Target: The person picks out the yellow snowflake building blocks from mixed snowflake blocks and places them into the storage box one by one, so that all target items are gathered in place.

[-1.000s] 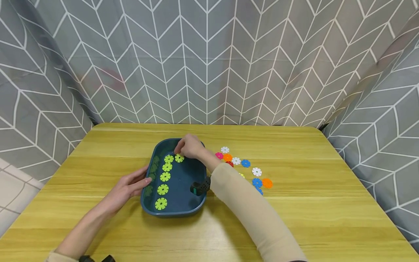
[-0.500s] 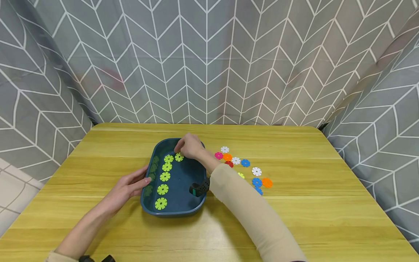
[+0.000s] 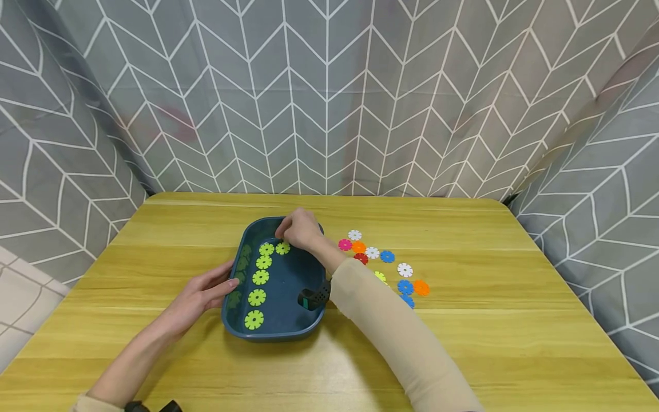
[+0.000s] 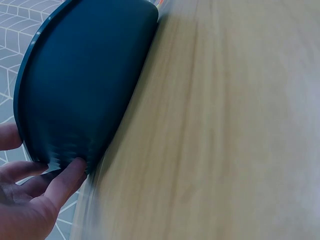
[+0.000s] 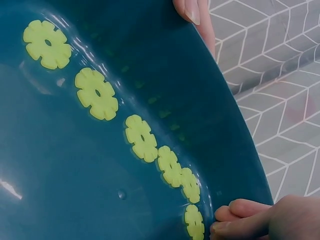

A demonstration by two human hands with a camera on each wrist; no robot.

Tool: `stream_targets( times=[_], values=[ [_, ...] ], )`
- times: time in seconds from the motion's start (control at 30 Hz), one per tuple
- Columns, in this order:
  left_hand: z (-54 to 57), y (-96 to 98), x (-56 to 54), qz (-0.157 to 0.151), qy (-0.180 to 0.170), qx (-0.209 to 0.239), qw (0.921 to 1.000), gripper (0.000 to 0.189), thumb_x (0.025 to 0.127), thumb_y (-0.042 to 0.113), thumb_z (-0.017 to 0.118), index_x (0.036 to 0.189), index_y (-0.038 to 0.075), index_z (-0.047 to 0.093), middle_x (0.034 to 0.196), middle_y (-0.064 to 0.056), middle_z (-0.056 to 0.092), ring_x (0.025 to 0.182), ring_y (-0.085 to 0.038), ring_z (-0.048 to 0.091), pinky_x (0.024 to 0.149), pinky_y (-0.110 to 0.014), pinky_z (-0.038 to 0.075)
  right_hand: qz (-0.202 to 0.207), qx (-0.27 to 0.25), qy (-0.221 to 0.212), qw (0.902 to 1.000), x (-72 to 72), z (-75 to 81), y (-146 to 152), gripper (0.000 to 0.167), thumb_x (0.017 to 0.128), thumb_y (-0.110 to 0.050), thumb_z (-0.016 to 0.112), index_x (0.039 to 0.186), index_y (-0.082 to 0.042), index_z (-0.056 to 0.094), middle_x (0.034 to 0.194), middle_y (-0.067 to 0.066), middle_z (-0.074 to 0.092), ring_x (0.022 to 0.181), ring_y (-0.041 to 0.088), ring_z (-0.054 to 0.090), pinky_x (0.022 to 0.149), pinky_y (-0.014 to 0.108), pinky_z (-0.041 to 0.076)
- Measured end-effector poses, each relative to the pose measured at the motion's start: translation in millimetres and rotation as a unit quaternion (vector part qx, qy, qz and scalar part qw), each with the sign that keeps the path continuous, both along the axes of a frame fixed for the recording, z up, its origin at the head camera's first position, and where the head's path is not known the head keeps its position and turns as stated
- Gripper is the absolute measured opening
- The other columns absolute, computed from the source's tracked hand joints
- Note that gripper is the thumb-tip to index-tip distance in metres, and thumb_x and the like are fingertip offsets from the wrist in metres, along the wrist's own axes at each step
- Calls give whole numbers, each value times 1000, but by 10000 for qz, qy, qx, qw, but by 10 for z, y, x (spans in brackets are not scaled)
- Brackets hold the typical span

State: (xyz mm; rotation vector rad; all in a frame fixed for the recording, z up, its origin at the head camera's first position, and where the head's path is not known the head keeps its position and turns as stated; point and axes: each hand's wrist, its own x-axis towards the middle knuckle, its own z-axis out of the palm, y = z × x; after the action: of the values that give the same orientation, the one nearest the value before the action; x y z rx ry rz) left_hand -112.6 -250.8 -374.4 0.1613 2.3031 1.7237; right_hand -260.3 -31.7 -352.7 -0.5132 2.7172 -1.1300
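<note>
A dark blue plastic bin [image 3: 288, 335] sits on the table, with several yellow-green notched plastic discs [image 3: 257, 297] flat on its floor. Most line the left side; the farthest right one [image 3: 282, 248] lies near the back wall. My left hand [image 3: 208, 289] grips the bin's left wall, thumb over the rim, fingers against the outside. Inside the back end, my right hand [image 3: 301, 230] reaches down with bent fingers. In the right wrist view its fingertips [image 5: 220, 227] are right beside the last disc [image 5: 194, 222]; I cannot tell whether they pinch anything.
To the right of the bin lie loose notched discs: white [image 3: 404, 270], blue [image 3: 388, 256], orange [image 3: 421, 288], pink [image 3: 345, 245], red [image 3: 361, 259] and yellow [image 3: 380, 276]. The right sleeve [image 3: 391, 326] passes close by them. A patterned grey curtain [image 3: 329, 97] hangs behind the wooden table [image 3: 489, 343].
</note>
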Motion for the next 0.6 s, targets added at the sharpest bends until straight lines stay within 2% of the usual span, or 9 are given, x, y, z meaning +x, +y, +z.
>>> stream_targets(
  times=[0.2,0.33,0.47,0.6],
  values=[
    [-4,6,-2,-49,10,79,10000,69,104,30,52,159,3,20,161,-26,25,121,-10,58,91,-21,53,115,-101,-28,9999,-15,1,10,18,90,-1,67,90,-12,82,94,2,77,93,20,66,70,23,55],
    [-12,8,-9,-58,10,79,10000,69,105,30,52,159,2,20,161,-26,24,122,-9,57,92,-20,52,282,-590,-491,9966,-27,32,40,14,88,1,70,92,-7,81,92,5,77,92,19,69,77,28,58],
    [-17,5,-14,-54,2,59,10000,69,105,31,52,159,2,20,161,-26,24,124,-12,56,92,-21,52,627,-1203,-1175,9838,-35,110,83,15,87,5,70,100,0,78,98,13,77,89,20,71,88,38,58],
    [-13,4,-15,-42,-18,24,10000,69,105,32,51,159,2,20,162,-25,24,127,-18,55,92,-20,52,1053,-1476,-1556,9710,-34,212,132,20,86,6,70,105,3,75,103,17,76,90,22,72,92,45,57]
  ],
)
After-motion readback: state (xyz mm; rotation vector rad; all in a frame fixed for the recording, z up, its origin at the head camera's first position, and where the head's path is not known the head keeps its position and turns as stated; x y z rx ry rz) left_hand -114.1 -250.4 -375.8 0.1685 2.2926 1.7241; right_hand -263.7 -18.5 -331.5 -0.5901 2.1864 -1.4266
